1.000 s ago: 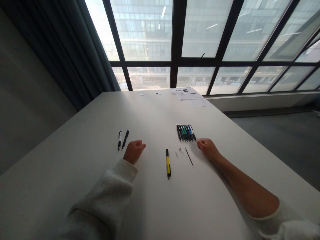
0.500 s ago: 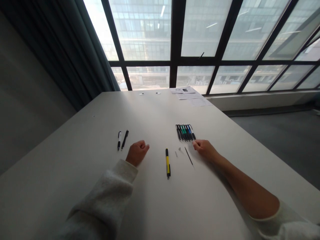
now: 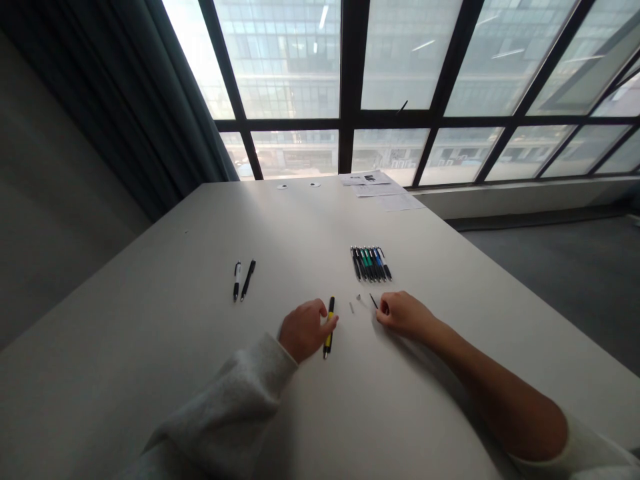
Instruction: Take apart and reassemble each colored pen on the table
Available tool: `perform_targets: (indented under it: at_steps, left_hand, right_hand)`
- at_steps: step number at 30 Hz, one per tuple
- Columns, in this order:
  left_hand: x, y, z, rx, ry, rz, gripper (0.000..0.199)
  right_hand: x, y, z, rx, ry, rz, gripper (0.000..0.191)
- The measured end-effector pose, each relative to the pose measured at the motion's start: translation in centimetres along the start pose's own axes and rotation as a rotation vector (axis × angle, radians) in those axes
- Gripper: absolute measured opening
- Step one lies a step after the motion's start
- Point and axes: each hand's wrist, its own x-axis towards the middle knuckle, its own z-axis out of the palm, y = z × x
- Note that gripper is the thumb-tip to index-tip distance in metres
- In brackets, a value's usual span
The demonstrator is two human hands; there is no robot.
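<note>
Tabletop papers (image 3: 375, 185) unreadable; left fingers (image 3: 327, 323) touch yellow-and-black pen (image 3: 331, 308).

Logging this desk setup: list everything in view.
yellow-and-black pen: one, yellow and black, under the left hand's fingers
thin black rod: one, black, running under the right hand
small metal bits: two, grey, between pen and rod
row of pens: about eight, black, green and blue, beyond the hands
pair of pens: two, black and white, far left of the hands
papers: several, white, far table edge
round discs: two, white, far table edge
table: one, white, under everything
window: one, dark-framed, ahead
curtain: one, dark teal, left
left hand: one, on the pen
right hand: one, on the rod
</note>
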Motion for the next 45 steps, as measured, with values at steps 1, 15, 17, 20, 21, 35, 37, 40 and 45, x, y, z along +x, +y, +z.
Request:
perform_targets:
  at_steps: [1,15,17,20,21,35,37,40,45]
  left_hand:
    - [0.1,-0.1,-0.1,-0.014,-0.002,-0.002,0.017]
    - [-0.3,1.2,-6.1,-0.634,0.207,0.503,0.013]
    - [-0.9,1.8,-7.0,-0.642,0.249,0.618,0.008]
    - [-1.6,2.4,-7.7,-0.628,0.264,0.700,0.009]
    - [-1.7,2.5,-7.9,-0.624,0.266,0.716,0.010]
    - [-2.2,3.0,-8.0,-0.509,0.335,0.865,0.020]
    - [-2.2,3.0,-7.9,-0.504,0.338,0.875,0.020]
    - [-2.2,2.9,-7.9,-0.501,0.345,0.876,0.020]
    - [-2.2,2.9,-7.9,-0.475,0.364,0.862,0.020]
  right_hand:
    - [0.0,0.1,-0.2,-0.012,-0.013,0.010,0.022]
    - [-1.7,0.1,-1.9,-0.173,-0.162,0.098,0.030]
    - [-1.7,-0.1,-2.0,-0.169,-0.150,0.090,0.026]
    - [-1.9,-0.6,-3.2,-0.139,-0.095,0.040,0.013]
    - [-2.2,-0.9,-3.9,-0.086,-0.063,-0.006,0.010]
    - [-7.9,-6.9,-10.6,1.172,0.502,-0.868,0.015]
    - [-7.8,-6.9,-10.4,1.074,0.548,-0.876,0.015]
    - [-7.6,-6.8,-10.4,1.003,0.581,-0.868,0.016]
    - [-7.8,-6.9,-10.5,0.982,0.645,-0.890,0.015]
